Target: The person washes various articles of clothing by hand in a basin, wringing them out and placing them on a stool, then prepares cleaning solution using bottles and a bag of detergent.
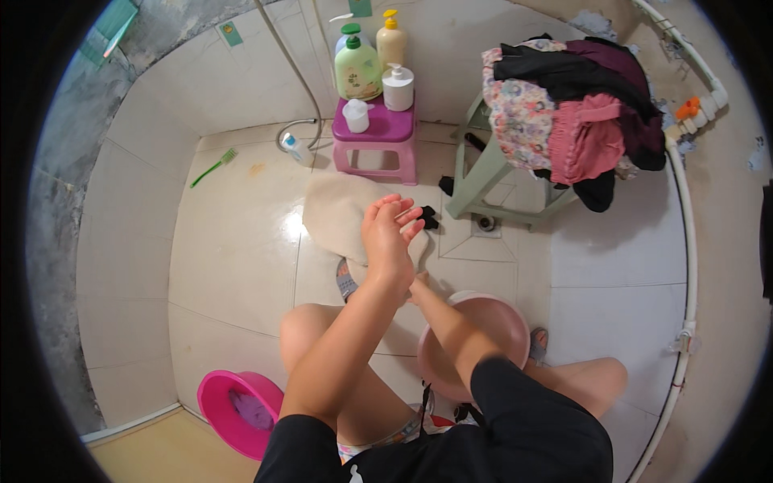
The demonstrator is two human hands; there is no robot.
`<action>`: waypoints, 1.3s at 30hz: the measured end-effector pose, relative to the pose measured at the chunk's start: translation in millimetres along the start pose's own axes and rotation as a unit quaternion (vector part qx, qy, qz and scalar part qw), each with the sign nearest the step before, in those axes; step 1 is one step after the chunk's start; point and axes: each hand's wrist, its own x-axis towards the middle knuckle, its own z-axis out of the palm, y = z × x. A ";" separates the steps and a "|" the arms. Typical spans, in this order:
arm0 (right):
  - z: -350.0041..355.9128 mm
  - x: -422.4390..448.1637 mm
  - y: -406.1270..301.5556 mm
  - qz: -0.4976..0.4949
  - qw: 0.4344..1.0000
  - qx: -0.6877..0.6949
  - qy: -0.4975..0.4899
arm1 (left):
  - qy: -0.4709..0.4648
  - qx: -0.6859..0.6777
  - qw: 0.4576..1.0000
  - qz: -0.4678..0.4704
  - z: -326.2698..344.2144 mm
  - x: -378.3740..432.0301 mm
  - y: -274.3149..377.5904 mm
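My left hand is raised over the floor with its fingers spread and slightly curled, and holds nothing. Lower down, my right hand is mostly hidden behind the left wrist, so its fingers cannot be made out. Under the left hand a cream cloth lies on the tiles, with a small black cloth piece at its right edge. A pale pink basin stands between my legs, beneath the right forearm.
A purple-pink plastic stool bears pump bottles and a white cup. Clothes are heaped on a green stool beside a floor drain. A green brush lies at left. A bright pink basin holds purple cloth.
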 end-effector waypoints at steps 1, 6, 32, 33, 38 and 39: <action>13.1 -0.6 -1.7 -0.015 0.999 0.026 -0.020 | 0.003 0.003 1.000 0.002 -4.4 1.4 1.3; 27.9 -12.8 -19.6 -0.204 0.962 0.155 -0.091 | -0.026 0.001 0.999 -0.032 -17.0 1.7 3.0; -329.5 -236.9 50.7 -0.472 0.873 0.054 -0.107 | -0.352 0.597 0.716 -0.086 -67.2 -36.3 -165.2; -328.3 -212.1 63.6 -0.468 0.880 -0.055 -0.060 | -0.395 0.630 0.667 -0.040 -78.6 -32.8 -179.2; -306.8 -113.4 132.1 -0.340 0.852 -0.396 0.048 | -0.452 0.772 0.445 0.036 -104.1 -57.4 -220.1; -287.7 -116.2 142.0 -0.309 0.861 -0.393 0.092 | -0.468 0.801 0.371 0.048 -106.4 -68.4 -216.5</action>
